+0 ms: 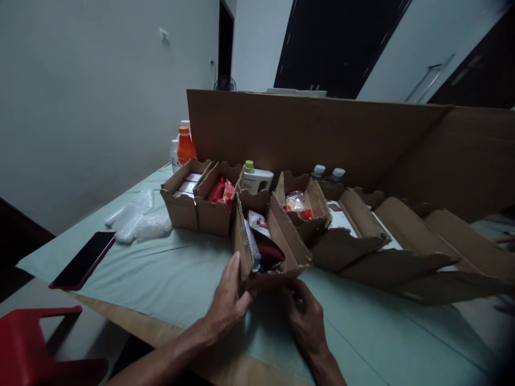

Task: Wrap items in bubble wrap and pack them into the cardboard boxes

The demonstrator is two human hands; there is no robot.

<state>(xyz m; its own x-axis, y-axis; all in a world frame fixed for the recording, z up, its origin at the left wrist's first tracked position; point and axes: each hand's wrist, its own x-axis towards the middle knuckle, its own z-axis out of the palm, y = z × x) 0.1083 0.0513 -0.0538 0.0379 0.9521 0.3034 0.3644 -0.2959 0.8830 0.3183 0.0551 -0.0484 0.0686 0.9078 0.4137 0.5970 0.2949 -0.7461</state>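
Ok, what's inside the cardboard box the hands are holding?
The cardboard box, held by the left hand and right hand, shows a white-and-red packet above a dark red item. Its walls hide whatever lies beneath.

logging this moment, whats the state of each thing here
left hand: gripping the near left corner of the cardboard tray
right hand: at the tray's near edge
cardboard tray: open-topped, holding packets
phone: flat, screen dark
orange bottle: upright, capped
white bottle: capped
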